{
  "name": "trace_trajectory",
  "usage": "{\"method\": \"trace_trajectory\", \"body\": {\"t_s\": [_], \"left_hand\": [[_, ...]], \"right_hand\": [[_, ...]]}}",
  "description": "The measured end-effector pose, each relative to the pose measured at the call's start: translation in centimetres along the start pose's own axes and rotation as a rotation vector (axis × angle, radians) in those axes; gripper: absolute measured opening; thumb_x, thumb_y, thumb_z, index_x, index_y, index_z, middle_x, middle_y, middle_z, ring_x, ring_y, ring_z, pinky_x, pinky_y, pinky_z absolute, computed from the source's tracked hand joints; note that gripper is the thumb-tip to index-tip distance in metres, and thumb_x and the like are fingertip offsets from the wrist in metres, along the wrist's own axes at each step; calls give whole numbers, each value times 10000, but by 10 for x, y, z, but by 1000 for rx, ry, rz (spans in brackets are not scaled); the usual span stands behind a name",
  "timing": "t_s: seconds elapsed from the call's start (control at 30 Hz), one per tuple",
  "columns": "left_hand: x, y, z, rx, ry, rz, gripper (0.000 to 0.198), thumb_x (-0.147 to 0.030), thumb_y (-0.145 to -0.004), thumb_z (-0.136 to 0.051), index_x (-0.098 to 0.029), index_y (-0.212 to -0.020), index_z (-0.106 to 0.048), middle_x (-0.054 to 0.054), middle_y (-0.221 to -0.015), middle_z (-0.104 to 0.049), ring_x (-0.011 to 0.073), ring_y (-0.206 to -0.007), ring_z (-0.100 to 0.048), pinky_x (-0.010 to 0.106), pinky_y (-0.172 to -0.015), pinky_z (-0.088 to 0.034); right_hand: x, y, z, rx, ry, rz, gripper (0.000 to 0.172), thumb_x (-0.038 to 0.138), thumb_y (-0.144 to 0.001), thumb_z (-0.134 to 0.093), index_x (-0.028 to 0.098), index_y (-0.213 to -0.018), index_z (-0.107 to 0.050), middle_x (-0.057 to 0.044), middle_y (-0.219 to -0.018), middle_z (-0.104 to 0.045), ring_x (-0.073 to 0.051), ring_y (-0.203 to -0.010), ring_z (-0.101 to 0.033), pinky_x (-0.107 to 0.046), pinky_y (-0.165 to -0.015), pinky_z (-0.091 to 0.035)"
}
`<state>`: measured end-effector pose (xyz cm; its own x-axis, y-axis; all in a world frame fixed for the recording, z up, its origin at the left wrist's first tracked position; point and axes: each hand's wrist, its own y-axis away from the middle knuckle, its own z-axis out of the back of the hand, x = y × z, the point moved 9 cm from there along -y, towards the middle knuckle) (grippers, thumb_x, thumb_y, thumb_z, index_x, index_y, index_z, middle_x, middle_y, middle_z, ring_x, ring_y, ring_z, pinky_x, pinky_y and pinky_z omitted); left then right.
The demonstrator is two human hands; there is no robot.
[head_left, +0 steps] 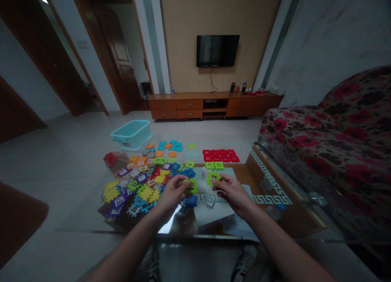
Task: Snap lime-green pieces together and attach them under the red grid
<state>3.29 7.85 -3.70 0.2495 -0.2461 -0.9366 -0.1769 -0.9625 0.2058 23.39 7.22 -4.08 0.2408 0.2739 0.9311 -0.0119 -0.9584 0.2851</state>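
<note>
Two hands apart | left hand (pixel 172 192) gripping green plastic tile (pixel 192 186) | right hand (pixel 233 194) gripping second green tile (pixel 213 178) | colored tiles (pixel 137 184) heaped on glass table (pixel 207 236)

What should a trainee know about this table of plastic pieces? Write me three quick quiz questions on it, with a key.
1. What colour is the piece held in the right hand?
2. True or false: the blue tub stands on the floor, not on the glass table.
3. Which colour is the flat block of pieces lying apart from the heap? A) purple B) red C) yellow

Key: 1. Green. 2. True. 3. B.
</note>
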Motion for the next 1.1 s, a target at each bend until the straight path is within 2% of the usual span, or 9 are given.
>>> {"method": "trace_trajectory", "body": {"t_s": [0.1,0.23,0.37,0.57,0.77,0.9,1.1], "left_hand": [[6,3,-4,-11,116,91,377,-370,-710,-835,-214,-850,-523,41,-850,-688,198,-810,-693,362,-770,-576],[10,5,-7,-40,229,166,230,-209,-806,-731,-209,-942,-545,86,-918,-718,230,-887,-720,388,-858,-573],[6,9,-22,74,284,187,229,-114,-827,-637,-159,-1050,-616,120,-1055,-719,214,-983,-706,336,-925,-546],[1,18,-40,251,288,189,377,-189,-796,-751,-168,-1156,-641,118,-1109,-713,210,-998,-694,303,-908,-521],[2,21,-46,391,258,138,438,-244,-835,-759,-196,-1252,-635,131,-1257,-651,207,-1092,-648,290,-933,-477],[1,20,-45,408,249,96,475,-234,-836,-760,-206,-1286,-611,131,-1211,-664,202,-1069,-646,302,-928,-470],[4,20,-43,398,221,94,532,-244,-797,-799,-191,-1282,-584,139,-1136,-682,224,-1056,-648,353,-942,-464]], "right_hand": [[-2,0,-1,-1,-12,-5,421,356,-596,-871,190,-933,-680,-27,-835,-707,-118,-660,-615,-209,-523,-377],[-3,-1,-9,65,-30,8,364,402,-645,-841,183,-900,-703,-33,-851,-701,-110,-643,-604,-208,-505,-369],[-2,0,-14,99,-30,33,381,441,-658,-832,184,-910,-708,-36,-879,-705,-110,-644,-606,-211,-517,-369],[-1,4,-22,160,23,77,398,465,-706,-802,192,-982,-717,-43,-936,-708,-119,-695,-600,-229,-576,-388],[-3,0,-13,77,25,93,502,459,-621,-866,209,-1003,-658,15,-742,-637,-107,-606,-522,-239,-545,-338],[-3,0,-15,94,47,104,458,477,-637,-854,208,-937,-635,10,-765,-616,-113,-636,-518,-241,-554,-342],[0,7,-24,147,130,133,433,507,-666,-819,221,-941,-647,-7,-843,-605,-124,-671,-506,-259,-573,-357]]}}
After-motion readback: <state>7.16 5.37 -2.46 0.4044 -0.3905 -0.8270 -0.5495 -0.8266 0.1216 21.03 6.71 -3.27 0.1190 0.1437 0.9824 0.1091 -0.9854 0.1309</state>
